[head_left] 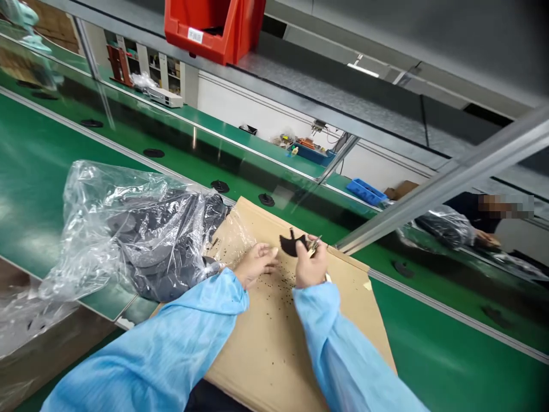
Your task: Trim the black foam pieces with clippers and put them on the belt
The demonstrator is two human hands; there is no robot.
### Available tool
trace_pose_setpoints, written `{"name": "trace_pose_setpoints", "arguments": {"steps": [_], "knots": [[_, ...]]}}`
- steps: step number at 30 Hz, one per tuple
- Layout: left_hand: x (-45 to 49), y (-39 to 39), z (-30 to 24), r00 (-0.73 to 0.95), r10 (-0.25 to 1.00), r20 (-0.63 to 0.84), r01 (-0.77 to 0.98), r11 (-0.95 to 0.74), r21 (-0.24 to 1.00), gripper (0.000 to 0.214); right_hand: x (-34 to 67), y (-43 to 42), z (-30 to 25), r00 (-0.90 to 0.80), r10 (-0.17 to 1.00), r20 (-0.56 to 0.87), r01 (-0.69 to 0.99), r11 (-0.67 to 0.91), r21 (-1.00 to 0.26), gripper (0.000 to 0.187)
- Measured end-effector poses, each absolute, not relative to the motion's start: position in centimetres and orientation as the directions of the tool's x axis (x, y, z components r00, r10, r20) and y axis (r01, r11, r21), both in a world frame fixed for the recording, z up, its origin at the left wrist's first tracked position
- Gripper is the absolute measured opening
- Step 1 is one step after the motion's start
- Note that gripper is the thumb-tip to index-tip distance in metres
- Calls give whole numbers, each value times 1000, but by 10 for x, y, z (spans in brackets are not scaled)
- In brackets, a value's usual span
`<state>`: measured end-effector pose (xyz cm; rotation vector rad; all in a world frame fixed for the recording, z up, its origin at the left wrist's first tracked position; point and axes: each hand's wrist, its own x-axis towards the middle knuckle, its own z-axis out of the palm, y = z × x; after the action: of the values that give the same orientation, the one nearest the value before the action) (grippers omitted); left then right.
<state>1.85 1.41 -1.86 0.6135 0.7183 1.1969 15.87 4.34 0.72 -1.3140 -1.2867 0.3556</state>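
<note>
My left hand (256, 263) rests on a brown cardboard sheet (274, 343), fingers curled, its fingertips at the edge of a small black curved plastic part (289, 245). My right hand (311, 264) is closed around a small metal tool (314, 245) whose tip meets that black part. Tiny black trimmings (281, 279) are scattered on the cardboard between the hands. Both arms wear light blue sleeves.
A clear plastic bag (128, 229) of several black parts lies left of the cardboard. Green conveyor belt (450, 343) runs across, carrying black discs (220, 186). A red bin (214, 26) sits on the shelf above. Another person's hand (486, 239) works at far right.
</note>
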Motion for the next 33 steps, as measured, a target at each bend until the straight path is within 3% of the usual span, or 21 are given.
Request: {"name": "trace_pose_setpoints", "arguments": {"steps": [2,4,7,11,16,19,22,25,29,33], "knots": [[15,9,-15,289,946,-148,-641,306,704,37,148,11,-4,269,859,436,358,331,-873,45],[10,8,-14,259,954,-151,-656,288,698,32,147,-9,-13,211,887,410,312,336,-889,47],[1,12,-14,158,967,-199,-695,252,673,27,160,-20,-21,260,863,433,328,342,-880,49],[-3,14,-13,182,963,-198,-720,268,640,27,184,-15,-27,308,874,377,311,281,-908,51],[-2,11,-9,177,964,-196,-716,263,646,33,196,-11,-31,68,955,288,252,263,-931,61],[-2,11,-9,157,961,-226,-701,269,660,33,196,-17,-28,-79,920,384,432,379,-819,49],[-3,12,-11,161,961,-226,-705,272,655,32,190,-26,-23,-260,849,461,630,511,-585,41],[-4,12,-12,185,960,-212,-699,280,657,33,183,-32,-19,-293,821,490,752,514,-413,39],[-4,10,-10,196,958,-211,-689,288,665,33,178,-33,-19,-307,765,566,788,538,-299,38],[-4,10,-9,196,959,-203,-681,282,676,32,178,-34,-17,-315,728,609,786,560,-263,36]]}}
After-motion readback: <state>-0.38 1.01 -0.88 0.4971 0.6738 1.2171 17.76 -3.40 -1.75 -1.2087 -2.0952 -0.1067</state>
